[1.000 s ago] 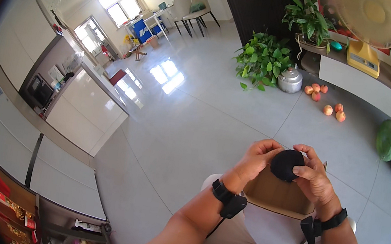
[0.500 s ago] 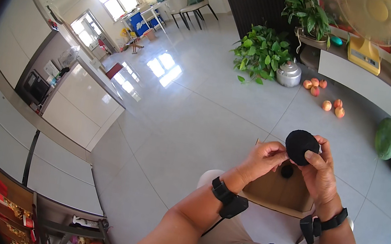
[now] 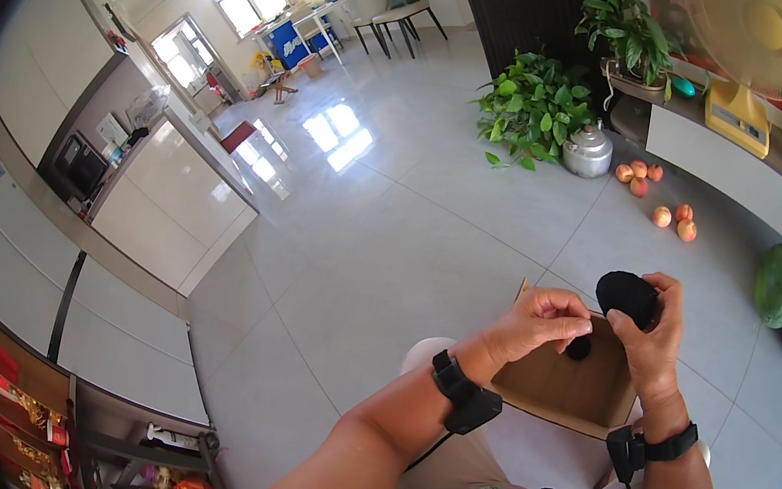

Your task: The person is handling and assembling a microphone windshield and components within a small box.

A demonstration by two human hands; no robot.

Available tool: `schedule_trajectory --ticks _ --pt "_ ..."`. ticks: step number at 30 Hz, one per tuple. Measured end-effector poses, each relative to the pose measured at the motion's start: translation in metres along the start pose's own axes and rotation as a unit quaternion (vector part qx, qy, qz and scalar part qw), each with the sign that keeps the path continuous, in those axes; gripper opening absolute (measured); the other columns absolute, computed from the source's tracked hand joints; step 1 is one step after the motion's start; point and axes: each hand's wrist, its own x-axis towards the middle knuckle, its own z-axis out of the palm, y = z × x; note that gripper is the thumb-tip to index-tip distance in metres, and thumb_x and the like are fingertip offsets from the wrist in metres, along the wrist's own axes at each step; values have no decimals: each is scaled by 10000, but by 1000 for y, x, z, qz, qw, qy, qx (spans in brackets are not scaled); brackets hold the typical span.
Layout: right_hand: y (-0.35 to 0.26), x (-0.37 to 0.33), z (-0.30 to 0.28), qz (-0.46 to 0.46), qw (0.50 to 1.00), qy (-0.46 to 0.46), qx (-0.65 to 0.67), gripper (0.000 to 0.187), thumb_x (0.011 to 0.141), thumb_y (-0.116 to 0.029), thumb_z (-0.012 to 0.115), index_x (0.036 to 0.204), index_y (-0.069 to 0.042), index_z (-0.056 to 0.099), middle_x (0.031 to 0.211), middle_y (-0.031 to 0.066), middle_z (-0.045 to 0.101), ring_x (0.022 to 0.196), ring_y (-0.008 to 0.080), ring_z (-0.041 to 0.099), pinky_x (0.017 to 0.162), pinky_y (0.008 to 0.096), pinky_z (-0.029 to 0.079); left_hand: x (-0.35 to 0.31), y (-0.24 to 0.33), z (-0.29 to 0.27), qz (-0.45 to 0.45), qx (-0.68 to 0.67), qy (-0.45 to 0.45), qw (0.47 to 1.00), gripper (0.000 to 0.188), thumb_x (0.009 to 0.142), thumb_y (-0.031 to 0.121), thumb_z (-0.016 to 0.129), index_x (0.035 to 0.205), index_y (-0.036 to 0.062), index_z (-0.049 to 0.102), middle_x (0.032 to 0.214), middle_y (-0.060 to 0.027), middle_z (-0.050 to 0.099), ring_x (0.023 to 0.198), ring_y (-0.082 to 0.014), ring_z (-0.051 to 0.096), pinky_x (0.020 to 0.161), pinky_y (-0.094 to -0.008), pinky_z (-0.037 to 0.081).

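In my right hand (image 3: 658,337) is a black ball of yarn (image 3: 624,294), held up between the thumb and the fingers. To its left is my left hand (image 3: 540,330), with thumb and forefinger pressed together in a pinch. Whatever the pinch holds, if anything, is too fine to make out. Below both hands an open cardboard box (image 3: 596,392) stands in front of my lap. A small black round thing (image 3: 578,350) shows inside it, partly hidden by my left fingers.
Beyond the box, two large green melons (image 3: 777,286) lie on the tiled floor at the right. Several peaches (image 3: 661,216) and a metal kettle (image 3: 588,154) sit farther off, by a leafy plant (image 3: 533,109). A low cabinet (image 3: 737,165) bears a fan (image 3: 733,119). White cupboards (image 3: 172,187) line the left.
The black ball has moved slightly right and tilted in my right hand. My left hand has drawn apart from it, still pinching. The whole view has shifted a little.
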Motion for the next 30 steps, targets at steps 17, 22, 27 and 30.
schedule_trajectory --ticks 17,22,27,30 --pt "-23 -11 6 246 917 -186 253 526 798 -91 731 1266 -53 496 1118 68 583 1055 173 571 980 321 458 7 -8 -5 0 -81 148 986 111 965 163 636 918 65 654 823 34 631 750 -42 570 693 -207 468" --pt "-28 -9 6 227 902 -178 321 514 813 -110 728 1269 -71 495 1153 90 586 1037 193 592 892 354 514 10 -12 0 7 -70 157 985 130 979 176 613 928 62 650 749 38 587 621 -29 510 552 -191 431" --pt "-28 -8 10 205 917 -135 314 535 826 -154 737 1287 -69 480 1167 96 583 1035 201 599 861 362 526 6 -17 -5 10 7 128 992 121 985 162 593 977 48 633 766 13 596 618 -51 527 565 -215 458" --pt "-24 -7 11 205 927 -125 289 551 839 -192 737 1304 -66 470 1179 99 579 1038 199 598 845 351 529 8 -19 -3 7 61 137 989 108 978 143 590 977 41 626 741 18 568 601 -52 515 543 -222 456"
